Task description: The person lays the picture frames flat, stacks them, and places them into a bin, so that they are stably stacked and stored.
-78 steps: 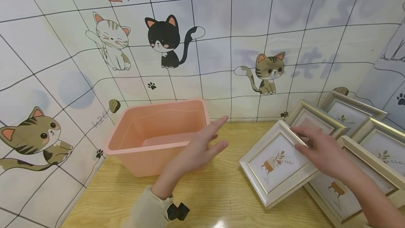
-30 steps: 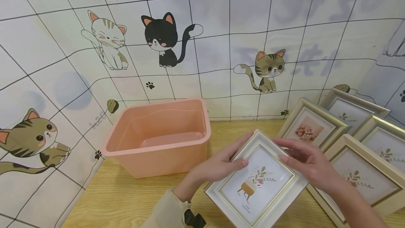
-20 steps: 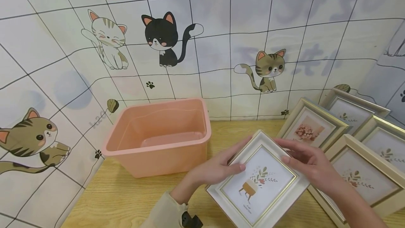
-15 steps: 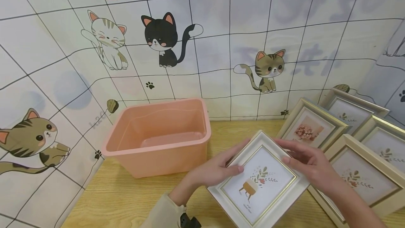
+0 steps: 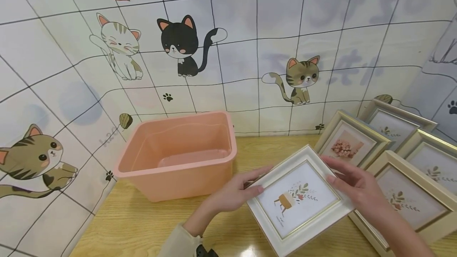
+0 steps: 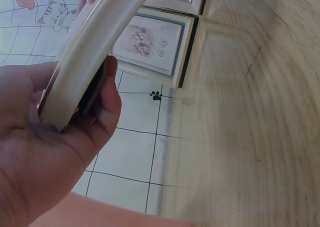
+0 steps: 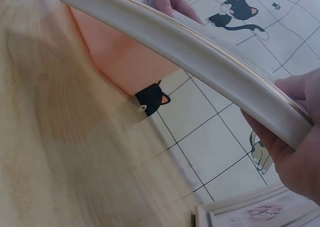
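Both hands hold one white picture frame (image 5: 298,201) with a gold inner edge and a plant-stand print, tilted above the table. The left hand (image 5: 233,191) grips its left edge, thumb on the front. At the upper right edge, the right hand (image 5: 360,185) pinches it with the thumb in front. In the left wrist view, the left hand's (image 6: 50,137) fingers curl behind the frame (image 6: 82,57). The right wrist view has the frame's side (image 7: 200,62) between the thumb and fingers of the right hand (image 7: 297,137).
A pink bin (image 5: 178,181) stands on the wooden table (image 5: 135,225), left of the hands, with nothing seen inside. Several other picture frames lean together at the right, one with a pink flower print (image 5: 344,146). Behind is a wall covering with cartoon cats (image 5: 182,43).
Since about a second ago the held frame has turned clockwise and shifted slightly right and up. Earlier, the left hand was off it and the right hand gripped it beside the other frames.
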A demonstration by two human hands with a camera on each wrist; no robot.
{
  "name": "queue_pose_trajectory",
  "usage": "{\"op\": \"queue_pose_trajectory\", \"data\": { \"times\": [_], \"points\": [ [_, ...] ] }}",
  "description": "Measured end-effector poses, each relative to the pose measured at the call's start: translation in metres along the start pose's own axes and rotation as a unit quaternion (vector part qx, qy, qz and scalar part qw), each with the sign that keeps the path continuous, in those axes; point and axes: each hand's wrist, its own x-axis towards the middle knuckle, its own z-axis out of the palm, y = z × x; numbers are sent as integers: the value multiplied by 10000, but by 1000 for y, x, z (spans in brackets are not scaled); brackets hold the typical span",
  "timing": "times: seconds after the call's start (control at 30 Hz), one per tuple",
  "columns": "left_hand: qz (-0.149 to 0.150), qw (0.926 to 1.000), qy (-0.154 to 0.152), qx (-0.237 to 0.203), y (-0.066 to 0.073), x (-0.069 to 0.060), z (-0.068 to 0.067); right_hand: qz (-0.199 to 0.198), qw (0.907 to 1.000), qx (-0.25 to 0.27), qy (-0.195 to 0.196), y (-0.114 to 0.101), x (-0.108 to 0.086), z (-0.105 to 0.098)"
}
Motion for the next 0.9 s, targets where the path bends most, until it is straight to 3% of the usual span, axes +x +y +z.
{"op": "queue_pose_trajectory", "data": {
  "times": [0.1,0.33,0.53,0.63,0.77,0.9],
  "points": [
    [53,9998,185,37,-5,-1,-1,122,9998,52,114,4,-3,0],
    [43,9947,936,435,-12,-1,1,154,9965,-754,340,18,-15,8],
    [3,9832,1462,1089,-17,-1,5,793,9944,-683,104,26,-25,18],
    [-37,9789,1608,1261,-22,1,8,1076,9925,-583,2,28,-31,23],
    [-149,9736,1715,1498,-30,3,10,1060,9907,-853,-70,35,-37,27],
    [-327,9706,1744,1629,-40,4,11,1378,9824,-1242,-216,40,-40,30]
  ]
}}
